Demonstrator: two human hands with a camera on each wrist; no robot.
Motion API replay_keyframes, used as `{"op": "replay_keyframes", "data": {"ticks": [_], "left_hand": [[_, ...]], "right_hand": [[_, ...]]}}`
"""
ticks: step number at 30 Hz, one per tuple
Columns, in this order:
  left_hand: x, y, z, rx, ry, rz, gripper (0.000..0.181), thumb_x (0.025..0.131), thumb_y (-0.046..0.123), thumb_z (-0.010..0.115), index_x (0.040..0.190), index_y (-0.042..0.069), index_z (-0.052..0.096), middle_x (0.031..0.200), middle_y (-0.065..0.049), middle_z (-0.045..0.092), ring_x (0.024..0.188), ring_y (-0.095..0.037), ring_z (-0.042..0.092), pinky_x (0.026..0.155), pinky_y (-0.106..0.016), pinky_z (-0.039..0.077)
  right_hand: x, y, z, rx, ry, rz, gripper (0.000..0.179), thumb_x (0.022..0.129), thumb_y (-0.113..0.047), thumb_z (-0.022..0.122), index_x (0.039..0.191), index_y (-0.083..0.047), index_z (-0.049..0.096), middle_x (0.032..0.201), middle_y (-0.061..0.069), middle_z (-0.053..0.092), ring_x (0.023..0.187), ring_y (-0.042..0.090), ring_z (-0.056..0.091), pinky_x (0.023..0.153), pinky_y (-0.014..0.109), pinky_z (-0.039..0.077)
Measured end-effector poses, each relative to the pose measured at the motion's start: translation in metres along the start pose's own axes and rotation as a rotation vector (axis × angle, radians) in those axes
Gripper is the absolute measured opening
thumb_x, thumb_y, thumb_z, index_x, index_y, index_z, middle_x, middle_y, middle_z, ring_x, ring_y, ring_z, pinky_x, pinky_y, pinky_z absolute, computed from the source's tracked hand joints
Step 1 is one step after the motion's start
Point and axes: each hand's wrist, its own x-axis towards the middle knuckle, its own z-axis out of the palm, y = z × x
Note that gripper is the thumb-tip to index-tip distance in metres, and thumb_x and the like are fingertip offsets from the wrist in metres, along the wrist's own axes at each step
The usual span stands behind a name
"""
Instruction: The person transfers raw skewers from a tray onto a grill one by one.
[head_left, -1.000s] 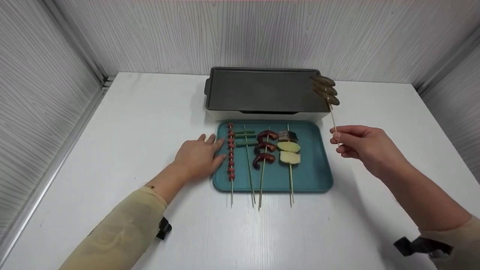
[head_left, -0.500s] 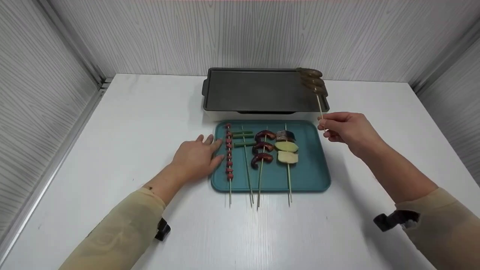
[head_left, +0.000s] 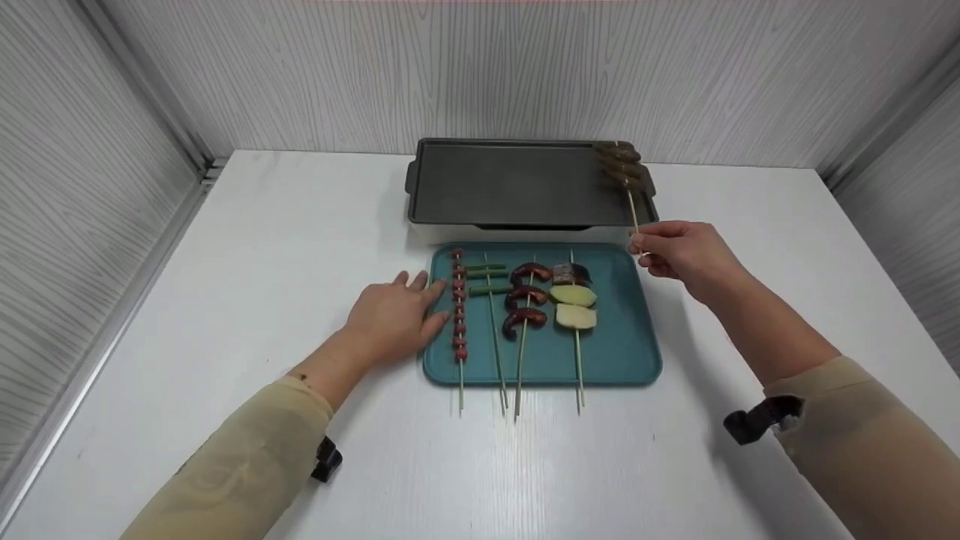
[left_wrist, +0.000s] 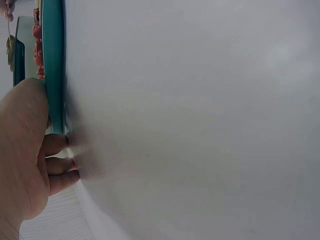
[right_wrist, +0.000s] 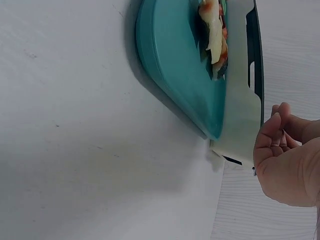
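Note:
My right hand (head_left: pixel 686 255) pinches the stick of a skewer of brown oval pieces (head_left: pixel 619 165), whose food end is over the right end of the black griddle plate (head_left: pixel 517 184). Whether those pieces touch the plate I cannot tell. At the left rim of the teal tray (head_left: pixel 626 352), my left hand (head_left: pixel 394 319) rests with fingers extended, its thumb on the rim. Across the tray lie a skewer of small red pieces (head_left: pixel 459 328), one of green stalks (head_left: pixel 489 290), one of curled dark red pieces (head_left: pixel 525 319) and one of mixed slices (head_left: pixel 576 316).
The griddle has a white base (head_left: pixel 450 234) and stands directly behind the tray. White table surface (head_left: pixel 300 217) surrounds both. Pale wood-grain panels (head_left: pixel 525 67) rise behind and at the sides. Several stick ends stick out past the tray's front rim.
My right hand has moved left and forward, carrying the skewer of brown pieces from beside the griddle to over its right end. The left hand stays at the tray's rim.

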Motion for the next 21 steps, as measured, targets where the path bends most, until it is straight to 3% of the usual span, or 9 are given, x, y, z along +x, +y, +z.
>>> {"op": "replay_keyframes", "data": {"ticks": [7,21], "left_hand": [[-0.001,-0.001,0.0,-0.007,0.006,0.0,0.061,0.111,0.05,0.047,0.159,0.012,0.051,0.156,-0.019,0.053,0.143,-0.043,0.051,0.089,-0.055,0.059],[0.0,0.0,0.001,0.009,-0.015,-0.008,0.062,0.111,0.051,0.045,0.161,0.013,0.049,0.158,-0.018,0.051,0.145,-0.041,0.049,0.096,-0.055,0.056]], "right_hand": [[0.007,0.002,0.004,-0.023,-0.015,-0.011,0.048,0.106,-0.028,0.069,0.14,0.005,0.063,0.103,0.0,0.072,0.081,0.007,0.065,0.078,0.021,0.057],[0.014,0.007,0.004,-0.027,-0.011,0.015,0.047,0.107,-0.027,0.068,0.14,0.005,0.063,0.104,0.0,0.072,0.082,0.007,0.066,0.078,0.02,0.057]]}}
